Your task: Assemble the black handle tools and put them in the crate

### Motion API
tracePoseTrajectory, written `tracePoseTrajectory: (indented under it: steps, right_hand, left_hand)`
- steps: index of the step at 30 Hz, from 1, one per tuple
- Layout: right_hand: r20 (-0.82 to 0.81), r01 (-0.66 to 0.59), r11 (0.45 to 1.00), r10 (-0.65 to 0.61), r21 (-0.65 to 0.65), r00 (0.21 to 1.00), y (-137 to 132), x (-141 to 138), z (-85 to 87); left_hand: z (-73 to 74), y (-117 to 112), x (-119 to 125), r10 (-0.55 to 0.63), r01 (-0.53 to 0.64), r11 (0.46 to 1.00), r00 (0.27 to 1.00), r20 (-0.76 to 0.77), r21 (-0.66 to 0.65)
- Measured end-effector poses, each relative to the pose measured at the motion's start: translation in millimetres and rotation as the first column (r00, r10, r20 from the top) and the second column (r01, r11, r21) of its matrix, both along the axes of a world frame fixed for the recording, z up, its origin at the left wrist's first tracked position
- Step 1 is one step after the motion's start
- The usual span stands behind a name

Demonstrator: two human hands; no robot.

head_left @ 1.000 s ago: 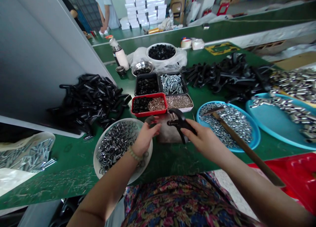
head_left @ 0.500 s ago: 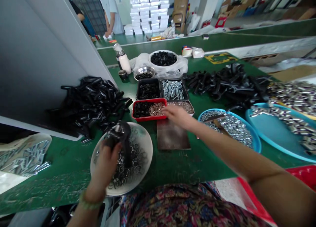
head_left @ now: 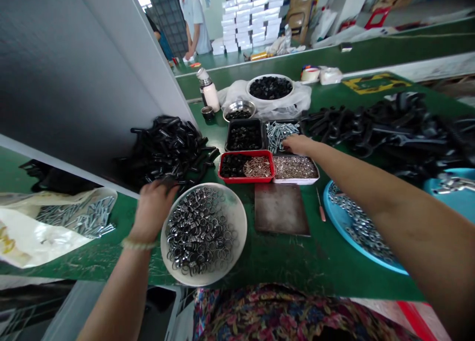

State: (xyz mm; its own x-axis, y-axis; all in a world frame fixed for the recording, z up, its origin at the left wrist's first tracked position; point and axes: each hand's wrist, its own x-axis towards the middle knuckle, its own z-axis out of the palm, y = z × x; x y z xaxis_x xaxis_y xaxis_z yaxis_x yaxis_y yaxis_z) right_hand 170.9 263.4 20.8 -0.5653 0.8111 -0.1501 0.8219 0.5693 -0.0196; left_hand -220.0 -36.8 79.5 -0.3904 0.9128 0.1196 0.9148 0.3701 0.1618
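My left hand (head_left: pixel 153 210) rests at the near edge of a heap of black plastic handles (head_left: pixel 166 150), fingers on its dark pieces. Whether it holds one, I cannot tell. My right hand (head_left: pixel 297 144) reaches over a black tray of zinc-plated bolts (head_left: pixel 282 134), fingertips bunched at its near edge. Below my arms lie a white plate of metal rings (head_left: pixel 202 234), a red tray of black parts and small pins (head_left: pixel 247 167), and a bare steel plate (head_left: pixel 281 210). A red-handled awl (head_left: pixel 321 210) lies beside that plate.
A green workbench (head_left: pixel 319 269) carries a blue tray of nuts (head_left: pixel 356 232) and black parts (head_left: pixel 386 128) at right. A plastic bag of bolts (head_left: pixel 74 222) lies at left, beside a grey partition (head_left: pixel 74 59). A person (head_left: pixel 193 19) stands far off near stacked white boxes (head_left: pixel 252 22).
My left hand has moved from over the white plate to the black heap, and the black tool no longer shows in it. My right hand has moved farther out, to the bolt tray.
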Motion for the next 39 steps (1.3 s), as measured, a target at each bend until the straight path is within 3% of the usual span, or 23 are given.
tracePoseTrajectory:
  steps: [2,3,6,7,9,12,15,16,17,18,19,21,22,24,26,28,30,32,34,36,37,39]
  right_hand:
    - [-0.048,0.036,0.999,-0.035,0.033,0.998,-4.6,-0.4,4.9]
    - [-0.078,0.058,0.997,-0.053,0.055,0.996,-9.8,-0.3,8.9]
    - [-0.231,0.141,0.980,-0.106,0.140,0.967,-43.2,4.3,23.4]
    - [-0.331,0.181,0.971,-0.121,0.156,0.936,-60.4,7.4,27.7]
    - [-0.605,0.273,0.952,-0.139,0.136,0.784,-100.9,14.5,33.5]
    - [-0.809,0.329,0.941,-0.137,0.073,0.571,-161.5,21.9,35.1]
    - [-0.862,0.298,0.952,-0.097,0.065,0.498,-202.0,20.3,32.5]
    - [-0.870,0.279,0.957,-0.072,0.078,0.488,-210.1,17.5,31.3]
    - [-0.876,0.262,0.961,-0.046,0.093,0.480,-216.0,13.9,30.1]
    - [-0.882,0.254,0.961,-0.027,0.106,0.471,-220.4,9.6,28.7]
    - [-0.887,0.260,0.959,-0.019,0.115,0.461,-223.9,5.0,27.3]
    - [-0.895,0.286,0.951,-0.028,0.113,0.445,-229.5,-3.9,23.8]
    - [-0.897,0.297,0.949,-0.037,0.107,0.439,-232.2,-7.7,21.8]
    - [-0.896,0.304,0.948,-0.049,0.097,0.441,-238.0,-13.2,17.2]
    - [-0.880,0.307,0.945,-0.052,0.109,0.472,-244.1,-16.0,12.2]
    - [-0.838,0.293,0.942,-0.024,0.164,0.545,-250.3,-16.9,7.1]
    - [-0.786,0.228,0.945,0.047,0.235,0.616,-256.9,-16.8,1.9]
    - [-0.773,0.119,0.964,0.113,0.238,0.624,-264.5,-16.1,-3.4]
    - [-0.854,0.075,0.991,0.056,0.111,0.517,-273.0,-14.7,-8.0]
    - [-0.935,0.043,0.988,-0.155,-0.149,0.320,-281.4,-13.3,-10.9]
    - [-0.929,0.000,0.953,-0.295,-0.303,0.222,-285.0,-13.0,-11.3]
    - [-0.834,-0.128,0.824,-0.543,-0.552,0.100,-290.4,-14.0,-10.3]
  left_hand:
    - [9.0,78.0,51.6,-0.349,0.350,0.937,0.929,0.122,0.018]
    - [8.9,116.2,75.6,-0.433,0.435,0.900,0.888,0.152,0.021]
    - [-1.2,205.5,129.7,-0.431,0.446,0.895,0.879,0.203,-0.031]
    - [-5.5,223.9,140.3,-0.421,0.441,0.896,0.880,0.219,-0.051]
    - [-12.6,245.3,150.3,-0.407,0.437,0.896,0.879,0.250,-0.076]
    - [-16.3,253.3,148.4,-0.395,0.429,0.901,0.871,0.293,-0.060]
    - [-14.1,240.0,150.9,-0.398,0.414,0.910,0.858,0.325,0.022]
    - [-13.6,229.3,155.7,-0.403,0.410,0.909,0.823,0.401,0.074]
    - [-13.8,215.1,162.5,-0.407,0.398,0.907,0.743,0.531,0.139]
    - [-14.7,197.4,170.6,-0.401,0.373,0.906,0.597,0.695,0.202]
    - [-16.3,177.2,179.5,-0.370,0.325,0.911,0.367,0.853,0.255]
    - [-21.0,133.7,196.4,-0.228,0.251,0.935,-0.112,0.967,0.250]
    - [-23.7,113.0,203.6,-0.148,0.226,0.951,-0.270,0.951,0.212]
    - [-28.9,78.7,214.6,-0.044,0.178,0.974,-0.448,0.893,0.138]
    - [-33.0,56.1,222.4,-0.024,0.117,0.988,-0.515,0.857,0.098]
    - [-36.1,42.7,228.3,-0.041,0.090,0.990,-0.535,0.844,0.105]
    - [-38.5,33.9,231.4,-0.090,0.097,0.982,-0.524,0.847,0.164]
    - [-40.6,25.2,230.0,-0.143,0.110,0.969,-0.483,0.864,0.222]
    - [-41.8,13.9,223.5,-0.141,0.121,0.968,-0.459,0.877,0.219]
    - [-41.8,0.0,214.9,-0.047,0.171,0.974,-0.497,0.866,0.151]
    - [-41.3,-7.1,211.0,0.020,0.214,0.971,-0.531,0.847,0.111]
    - [-40.0,-19.3,206.1,0.138,0.290,0.956,-0.593,0.793,0.050]
